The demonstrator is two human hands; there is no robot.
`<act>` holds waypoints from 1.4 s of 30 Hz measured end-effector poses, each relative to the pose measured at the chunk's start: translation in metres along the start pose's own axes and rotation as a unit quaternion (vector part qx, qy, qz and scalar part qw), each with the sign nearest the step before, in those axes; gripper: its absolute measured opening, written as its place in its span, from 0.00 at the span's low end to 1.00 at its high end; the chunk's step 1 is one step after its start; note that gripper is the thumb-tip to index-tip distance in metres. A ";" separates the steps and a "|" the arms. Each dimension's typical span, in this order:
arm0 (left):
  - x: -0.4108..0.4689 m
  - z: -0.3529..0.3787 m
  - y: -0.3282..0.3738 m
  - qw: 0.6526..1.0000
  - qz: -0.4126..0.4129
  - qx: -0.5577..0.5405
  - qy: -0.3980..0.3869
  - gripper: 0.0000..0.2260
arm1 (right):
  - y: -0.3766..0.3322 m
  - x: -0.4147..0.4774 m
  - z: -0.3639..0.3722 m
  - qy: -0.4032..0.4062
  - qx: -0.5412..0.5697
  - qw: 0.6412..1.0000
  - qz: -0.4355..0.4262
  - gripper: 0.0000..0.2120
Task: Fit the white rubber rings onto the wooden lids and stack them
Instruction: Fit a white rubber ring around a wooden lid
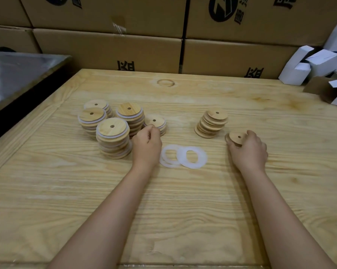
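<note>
Several stacks of ringed wooden lids (pixel 112 139) stand at the centre left of the wooden table (pixel 183 200). My left hand (pixel 146 145) rests against the low right-hand stack (pixel 155 121), fingers curled on its front edge. A leaning stack of bare lids (pixel 212 123) stands to the right. My right hand (pixel 248 148) grips a single wooden lid (pixel 236 137) with a centre hole, just off that stack. A few white rubber rings (pixel 183 156) lie flat and overlapping between my hands.
Brown cardboard boxes (pixel 125 47) wall off the far edge of the table. A dark metal tray (pixel 14 74) sits at the far left. White folded cartons (pixel 319 65) are piled at the far right.
</note>
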State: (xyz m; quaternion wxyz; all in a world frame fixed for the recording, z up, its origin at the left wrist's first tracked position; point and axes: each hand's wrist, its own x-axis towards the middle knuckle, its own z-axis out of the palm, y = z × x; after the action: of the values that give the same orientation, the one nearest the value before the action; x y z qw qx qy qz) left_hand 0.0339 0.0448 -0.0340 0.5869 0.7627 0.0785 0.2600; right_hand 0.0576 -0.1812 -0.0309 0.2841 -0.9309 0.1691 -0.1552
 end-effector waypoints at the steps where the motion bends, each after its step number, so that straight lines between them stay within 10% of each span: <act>1: -0.001 -0.001 0.001 1.000 -0.001 -0.001 -0.006 0.14 | 0.001 -0.001 0.001 0.010 0.000 1.000 -0.007 0.29; 10: -0.005 -0.001 0.004 0.995 0.008 -0.074 -0.069 0.15 | 0.008 -0.001 -0.012 0.091 0.271 0.956 0.068 0.32; 15: -0.008 0.003 0.009 0.977 0.010 -0.149 -0.153 0.05 | -0.019 -0.020 -0.017 0.141 0.353 0.922 -0.078 0.28; 24: -0.011 0.004 0.017 0.959 -0.030 -0.163 -0.230 0.07 | -0.055 -0.056 0.013 0.029 0.162 0.895 -0.414 0.28; 42: -0.009 0.007 0.007 0.962 0.004 -0.175 -0.208 0.18 | -0.036 -0.038 0.021 -0.108 0.020 0.933 -0.343 0.05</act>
State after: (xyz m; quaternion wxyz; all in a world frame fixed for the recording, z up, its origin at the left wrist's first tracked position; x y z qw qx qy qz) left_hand 0.0283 0.0331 -0.0309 0.7135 0.6858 -0.0951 0.1076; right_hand 0.0401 -0.1275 -0.0340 0.2487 -0.9375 -0.1953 -0.1455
